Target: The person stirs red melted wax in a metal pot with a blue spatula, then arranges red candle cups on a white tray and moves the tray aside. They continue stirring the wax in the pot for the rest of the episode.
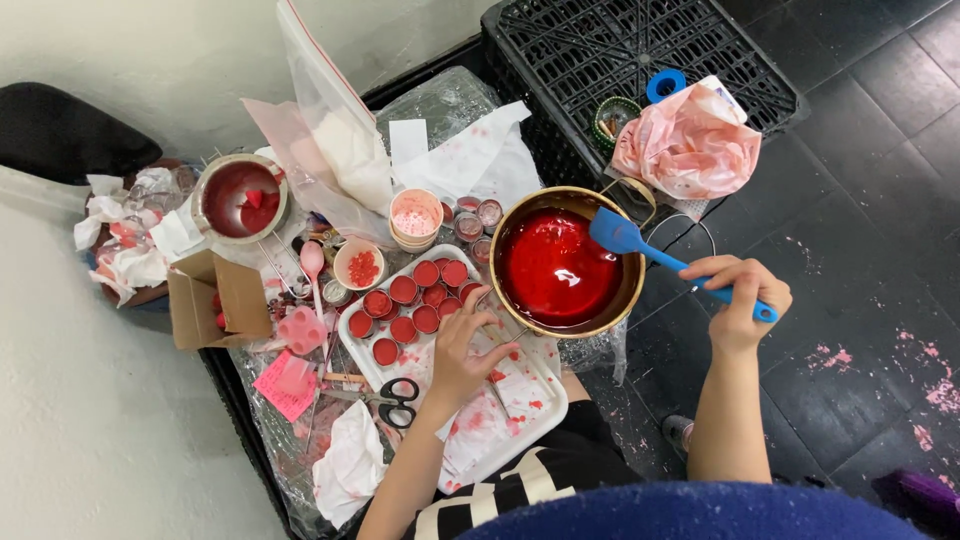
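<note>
My right hand [740,298] grips the handle of a blue spatula [628,240], whose blade rests on the rim of a gold-rimmed pot [632,292] filled with glossy red liquid. My left hand [466,350] grips the pot's handle at its lower left, over a white tray [535,420]. The tray holds several small round tins [404,291] filled with red material and a stained paper sheet.
A black crate [620,50] at the top carries crumpled pink-stained paper [690,145] and a blue tape roll [665,84]. Left of the tray are a smaller metal pot [238,197], an open cardboard box [205,298], stacked cups [416,220], black scissors [400,398], a plastic bag [330,140] and tissues.
</note>
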